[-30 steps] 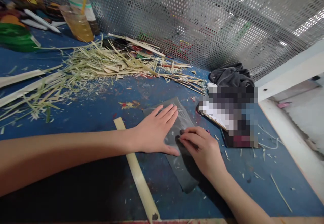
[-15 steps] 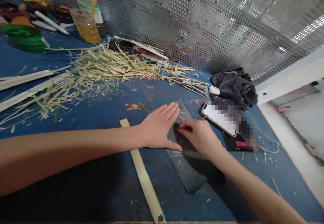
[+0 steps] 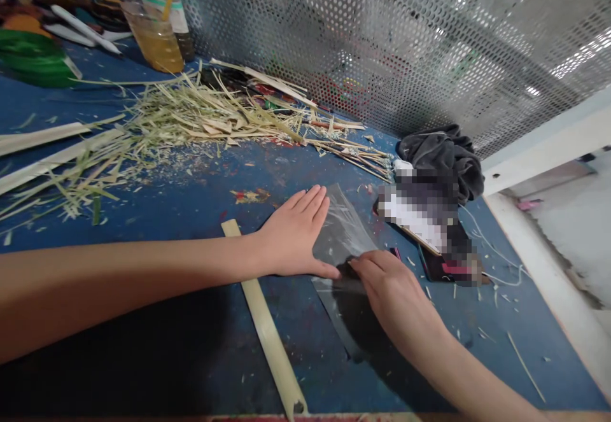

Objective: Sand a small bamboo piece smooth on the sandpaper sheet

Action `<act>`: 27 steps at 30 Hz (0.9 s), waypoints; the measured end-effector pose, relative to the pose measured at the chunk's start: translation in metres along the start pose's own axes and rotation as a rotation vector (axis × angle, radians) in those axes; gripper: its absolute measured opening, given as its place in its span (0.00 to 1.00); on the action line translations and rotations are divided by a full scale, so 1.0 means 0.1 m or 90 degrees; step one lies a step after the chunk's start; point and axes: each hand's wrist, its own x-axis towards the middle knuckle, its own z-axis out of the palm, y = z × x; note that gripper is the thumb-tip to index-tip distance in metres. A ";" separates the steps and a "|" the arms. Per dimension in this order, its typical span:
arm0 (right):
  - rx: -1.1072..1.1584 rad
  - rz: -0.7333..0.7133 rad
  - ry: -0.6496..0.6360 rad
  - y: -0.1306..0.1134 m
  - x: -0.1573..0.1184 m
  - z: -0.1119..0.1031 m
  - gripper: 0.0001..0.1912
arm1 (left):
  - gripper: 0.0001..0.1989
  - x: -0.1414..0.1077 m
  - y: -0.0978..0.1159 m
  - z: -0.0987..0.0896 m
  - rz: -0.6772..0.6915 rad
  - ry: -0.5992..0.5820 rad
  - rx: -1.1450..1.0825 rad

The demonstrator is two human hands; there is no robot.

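Observation:
A thin, greyish, see-through sheet point(image 3: 346, 215), apparently plastic, lies on the blue table. My left hand point(image 3: 296, 234) rests palm down across its left edge, fingers stretched out and thumb apart. On the sheet's right side is my right hand point(image 3: 389, 282), its fingertips pinched together low over the surface. Whatever they hold, if anything, is hidden by the fingers and a dark shadow. A flat, pale bamboo strip point(image 3: 267, 330) passes beneath my left wrist and runs toward the front edge of the table.
A heap of bamboo shavings point(image 3: 205, 113) and bundled thin sticks point(image 3: 356, 154) lie behind my hands. At right are a phone point(image 3: 410, 221) and a dark cloth point(image 3: 443, 154). A plastic cup point(image 3: 155, 40) stands at back left, before a perforated metal panel point(image 3: 305, 21).
My right hand has slid down and to the right along the sheet, still pinched. My left hand keeps its place on the sheet. The view has shifted slightly.

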 end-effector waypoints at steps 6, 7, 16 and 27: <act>-0.110 0.025 0.000 -0.08 0.65 0.00 0.13 | 0.66 0.03 0.03 0.02 -0.001 0.019 -0.010; -0.111 0.027 0.004 -0.09 0.76 0.00 0.13 | 0.67 0.02 0.03 0.02 -0.003 0.020 -0.011; -0.107 0.040 -0.029 -0.04 0.12 -0.03 0.13 | 0.65 -0.02 0.04 0.00 -0.014 -0.006 -0.020; -0.144 0.118 -0.027 -0.16 0.89 -0.06 0.12 | 0.66 -0.01 0.06 0.04 -0.009 0.024 -0.053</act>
